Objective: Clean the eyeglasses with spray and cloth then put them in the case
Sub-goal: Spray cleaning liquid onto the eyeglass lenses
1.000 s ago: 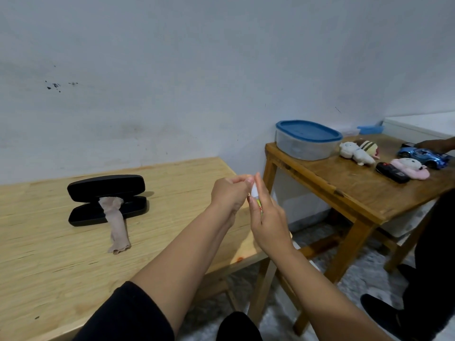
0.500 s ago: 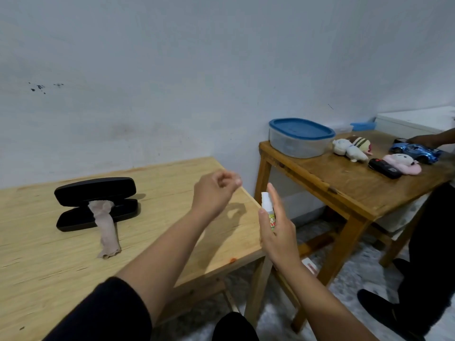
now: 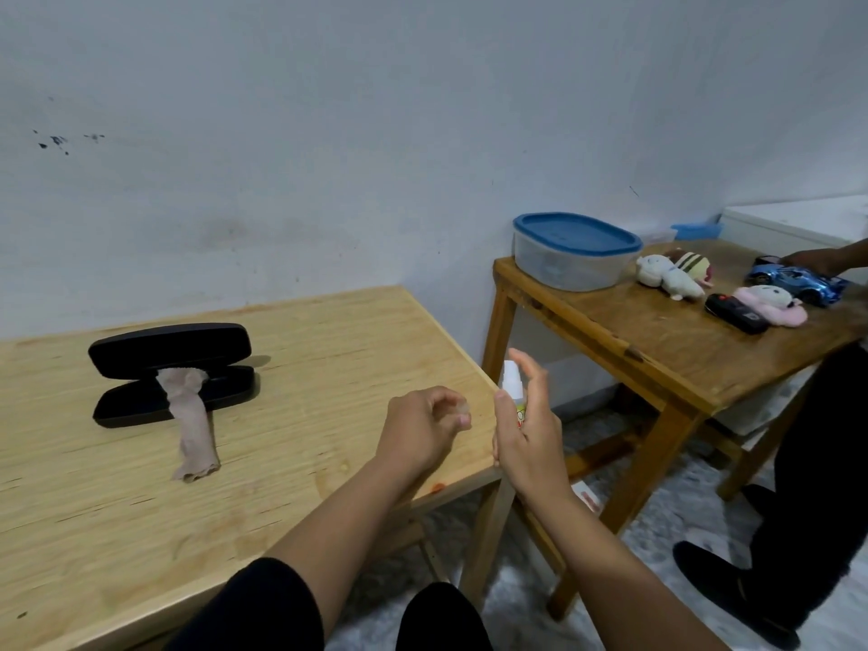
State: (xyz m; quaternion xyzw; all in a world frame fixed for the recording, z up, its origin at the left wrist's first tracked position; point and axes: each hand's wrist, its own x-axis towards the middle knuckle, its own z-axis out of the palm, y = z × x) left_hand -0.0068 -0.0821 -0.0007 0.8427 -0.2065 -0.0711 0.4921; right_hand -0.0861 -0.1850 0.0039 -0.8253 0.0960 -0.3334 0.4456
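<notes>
A black eyeglass case (image 3: 169, 352) lies open on the light wooden table (image 3: 305, 350), at the left. A beige cloth (image 3: 192, 434) hangs out of it onto the tabletop. I cannot see the eyeglasses. My right hand (image 3: 530, 444) holds a small white spray bottle (image 3: 512, 382) upright beyond the table's right corner, index finger raised beside the nozzle. My left hand (image 3: 418, 429) hovers over the table's right end, fingers curled on a small clear cap (image 3: 464, 408).
A darker wooden table (image 3: 657, 350) stands to the right with a blue-lidded container (image 3: 575, 251), plush toys (image 3: 671, 274), a black remote (image 3: 735, 314) and a blue toy car (image 3: 794, 281). Another person's hand (image 3: 822, 260) and dark-clothed legs (image 3: 817, 486) occupy the far right.
My hands have come apart: the left pulled the cap off the bottle and moved left and down over the table. The right lowered the bottle, its nozzle now bare.
</notes>
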